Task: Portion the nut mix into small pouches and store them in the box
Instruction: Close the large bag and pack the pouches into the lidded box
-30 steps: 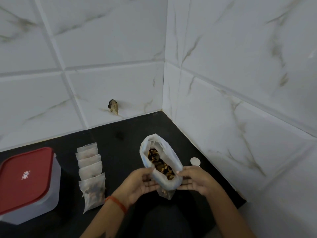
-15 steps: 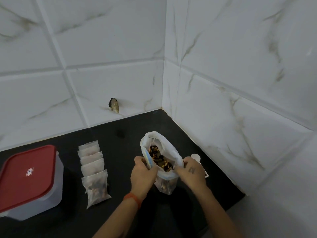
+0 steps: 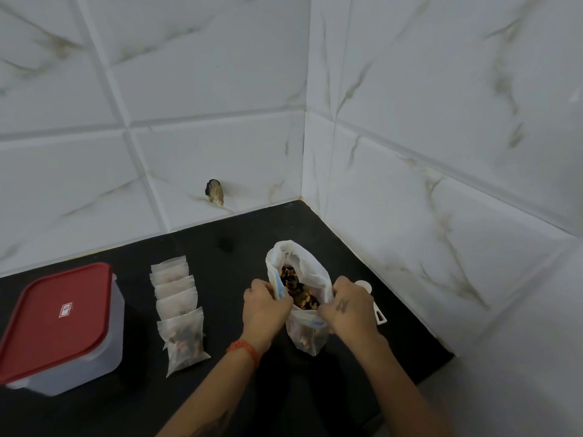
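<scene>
A white plastic bag of nut mix point(image 3: 310, 272) stands open on the black counter point(image 3: 252, 234), dark and golden pieces showing inside. My left hand point(image 3: 265, 305) grips the bag's left rim. My right hand point(image 3: 348, 305) grips its right rim, and both hold the mouth apart. To the left lies a row of several small translucent pouches point(image 3: 176, 298); the nearest pouch point(image 3: 184, 339) has nut mix in it. A clear box with a red lid point(image 3: 60, 323), shut, sits at the far left.
A white measuring scoop point(image 3: 375, 305) lies on the counter just behind my right hand. Marble-tiled walls point(image 3: 441, 184) close the corner at the back and right. A small dark stub point(image 3: 214, 192) juts from the back wall. The counter's right edge ends near the right wall.
Both hands have turned from cupping the bag's lower end to gripping its rim from above, knuckles up. The bag stands more upright, and the view has shifted a little.
</scene>
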Demonstrator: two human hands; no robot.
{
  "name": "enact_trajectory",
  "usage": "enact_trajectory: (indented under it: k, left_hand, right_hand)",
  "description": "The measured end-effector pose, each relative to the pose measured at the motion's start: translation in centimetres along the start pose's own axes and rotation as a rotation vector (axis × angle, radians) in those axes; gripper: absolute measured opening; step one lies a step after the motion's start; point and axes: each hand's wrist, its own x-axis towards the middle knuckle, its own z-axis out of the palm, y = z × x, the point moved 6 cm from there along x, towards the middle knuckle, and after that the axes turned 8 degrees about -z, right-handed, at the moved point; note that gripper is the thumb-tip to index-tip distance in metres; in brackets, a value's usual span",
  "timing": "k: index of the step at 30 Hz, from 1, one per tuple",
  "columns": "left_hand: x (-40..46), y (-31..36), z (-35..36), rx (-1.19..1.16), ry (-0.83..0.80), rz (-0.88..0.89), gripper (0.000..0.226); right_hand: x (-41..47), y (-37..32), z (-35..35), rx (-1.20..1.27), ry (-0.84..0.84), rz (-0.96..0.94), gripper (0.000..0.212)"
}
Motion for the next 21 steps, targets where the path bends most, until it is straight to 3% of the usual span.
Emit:
enact_trajectory:
  k: [3,6,9,12,14,16,18,19,21]
  left_hand:
    - [-0.3,-0.3,0.1,-0.234,-0.217,-0.165,0.02]
    - [-0.6,-0.6,-0.1,-0.623,-0.442,-0.408,0.015]
    - [0.0,-0.9,-0.5,-0.695,-0.459,-0.436,0.018]
    - [0.1,-0.4,-0.3,-0.58,-0.442,-0.37,0.017]
    - [0.4,0.2,-0.7,-0.421,-0.332,-0.267,0.009]
    - [1.2,1.6,-2.1,-0.078,-0.066,-0.017,0.009]
    - [1.2,3.1,-3.1,0.244,0.136,0.227,0.015]
    - [1.2,3.5,-3.1,0.315,0.16,0.29,0.017]
    - [1.7,3.1,-2.9,0.348,0.084,0.247,0.018]
  right_hand:
    - [0.4,0.8,-0.6,0.016,-0.159,0.019,0.032]
    - [1.4,2.4,-1.4,0.535,-0.212,0.167,0.04]
    - [2.5,2.6,-0.8,0.815,-0.273,0.276,0.037]
    - [3.0,2.1,0.4,0.651,-0.259,0.256,0.035]
    - [3.0,1.1,-0.7,0.172,-0.123,0.115,0.024]
    - [2.3,-1.0,-2.3,-0.245,0.064,-0.053,0.021]
    - [2.1,-1.9,-2.7,-0.323,0.093,-0.116,0.024]
    - [2.3,-1.8,-2.8,-0.3,0.04,-0.114,0.026]
    - [3.3,-0.2,-2.2,-0.069,-0.142,-0.029,0.033]
